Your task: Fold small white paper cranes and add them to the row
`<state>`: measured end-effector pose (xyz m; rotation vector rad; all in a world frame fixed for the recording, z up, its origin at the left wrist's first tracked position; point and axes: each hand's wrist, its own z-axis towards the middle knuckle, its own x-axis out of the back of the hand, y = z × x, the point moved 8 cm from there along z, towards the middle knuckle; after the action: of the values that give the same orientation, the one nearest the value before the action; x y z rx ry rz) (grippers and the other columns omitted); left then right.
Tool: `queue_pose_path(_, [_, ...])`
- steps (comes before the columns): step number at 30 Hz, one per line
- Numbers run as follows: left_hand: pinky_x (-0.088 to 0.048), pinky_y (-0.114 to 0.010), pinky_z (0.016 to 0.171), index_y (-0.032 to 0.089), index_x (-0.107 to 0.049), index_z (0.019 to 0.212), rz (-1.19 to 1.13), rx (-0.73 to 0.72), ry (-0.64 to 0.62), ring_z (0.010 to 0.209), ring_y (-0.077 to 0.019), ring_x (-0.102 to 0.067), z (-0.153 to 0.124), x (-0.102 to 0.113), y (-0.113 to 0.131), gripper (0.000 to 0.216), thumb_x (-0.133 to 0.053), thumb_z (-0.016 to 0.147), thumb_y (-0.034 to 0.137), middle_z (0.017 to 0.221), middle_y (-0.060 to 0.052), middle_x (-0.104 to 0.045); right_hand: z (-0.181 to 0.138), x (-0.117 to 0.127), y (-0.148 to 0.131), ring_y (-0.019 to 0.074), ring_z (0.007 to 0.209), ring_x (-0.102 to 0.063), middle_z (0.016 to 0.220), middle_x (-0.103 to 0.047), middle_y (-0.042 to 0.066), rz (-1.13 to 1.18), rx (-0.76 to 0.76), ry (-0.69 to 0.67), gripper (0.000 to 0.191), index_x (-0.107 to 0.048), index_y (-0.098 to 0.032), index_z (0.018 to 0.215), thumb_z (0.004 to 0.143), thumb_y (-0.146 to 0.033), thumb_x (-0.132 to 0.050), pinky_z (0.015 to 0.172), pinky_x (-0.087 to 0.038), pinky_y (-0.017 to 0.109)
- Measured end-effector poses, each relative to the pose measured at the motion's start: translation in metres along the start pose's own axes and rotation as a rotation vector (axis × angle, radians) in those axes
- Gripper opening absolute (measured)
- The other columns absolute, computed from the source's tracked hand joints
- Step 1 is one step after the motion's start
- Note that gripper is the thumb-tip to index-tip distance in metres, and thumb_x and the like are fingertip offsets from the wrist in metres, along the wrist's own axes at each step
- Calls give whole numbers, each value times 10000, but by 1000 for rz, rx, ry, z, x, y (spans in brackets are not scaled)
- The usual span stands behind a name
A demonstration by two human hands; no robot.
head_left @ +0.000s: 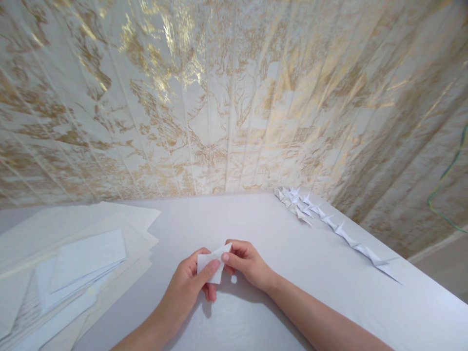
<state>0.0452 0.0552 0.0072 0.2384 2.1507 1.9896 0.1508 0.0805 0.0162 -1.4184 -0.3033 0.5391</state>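
A small folded piece of white paper (209, 261) is held between my two hands, just above the table. My left hand (193, 279) grips its lower left part, the thumb lying across the front and the fingers behind. At the paper's upper right corner, which sticks up as a pointed flap, my right hand (244, 261) pinches with thumb and index finger. The back of the paper is hidden from me.
On the left, loose paper sheets (135, 219) and folded white papers (87, 258) lie in overlapping piles. Rows of folded paper cranes (343, 234) line the right side of the white table (226, 219). A gold-patterned wall (204, 107) rises behind; a green cord (444, 178) hangs at right.
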Motion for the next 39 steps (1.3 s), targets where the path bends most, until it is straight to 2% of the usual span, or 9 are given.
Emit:
queue_pose_path(5, [-218,-189,428,165,-559,735,80,8,-17,369,-34,-293,3,1,-5,414,-606,821,567,487,90,-467,-1,3,7,74,462,-342,502,-445,-72,-5,-19,10,487,-501,-180,642,763,-612,-690,489,-250,229])
queue_pose_path(8, [-165,-188,404,179,-525,746,97,7,-29,371,-34,-257,4,2,-7,403,-594,829,568,492,107,-412,-2,6,8,70,453,-318,489,-429,-73,-53,-24,48,494,-487,-182,614,779,-609,-674,474,-222,230])
queue_pose_path(15, [-143,-191,394,189,-488,750,116,4,-44,375,-34,-236,4,3,-9,394,-571,840,564,500,114,-402,-2,11,3,70,450,-302,475,-408,-65,-205,-27,151,580,-460,-182,543,787,-690,-595,458,-217,232])
queue_pose_path(19, [-172,-190,416,186,-486,731,101,3,-16,386,-37,-256,4,4,-10,390,-557,851,551,503,108,-418,-3,12,2,76,439,-319,456,-409,-58,-256,12,189,599,-490,-177,537,858,-683,-496,463,-242,235])
queue_pose_path(23, [-179,-195,422,187,-484,720,101,12,2,375,-35,-263,3,4,-9,393,-564,839,552,505,104,-442,-3,14,3,77,422,-317,433,-407,-57,-267,26,232,589,-505,-178,527,869,-657,-500,458,-245,235])
queue_pose_path(30, [-171,-198,445,189,-470,703,116,40,26,364,-27,-243,2,4,-5,396,-570,815,556,476,115,-430,1,57,-3,77,399,-272,406,-364,-70,-220,59,446,582,-466,-197,531,870,-669,-458,448,-234,232])
queue_pose_path(32, [-172,-196,445,190,-466,700,116,41,32,367,-27,-248,1,5,-6,397,-570,813,556,477,114,-429,3,58,-1,77,390,-281,400,-376,-65,-207,40,409,592,-482,-192,524,858,-681,-469,440,-230,233])
queue_pose_path(35, [-173,-191,431,188,-481,711,114,45,32,363,-28,-253,1,5,-8,390,-578,809,552,472,114,-430,3,38,4,86,401,-350,418,-429,-38,-189,2,276,639,-511,-178,511,837,-726,-457,443,-258,236])
queue_pose_path(39, [-188,-184,402,181,-508,704,114,40,28,338,-25,-272,0,4,-9,401,-591,807,560,469,107,-451,-2,9,9,75,431,-356,465,-457,-55,-164,-65,135,548,-522,-174,580,735,-682,-654,449,-241,221])
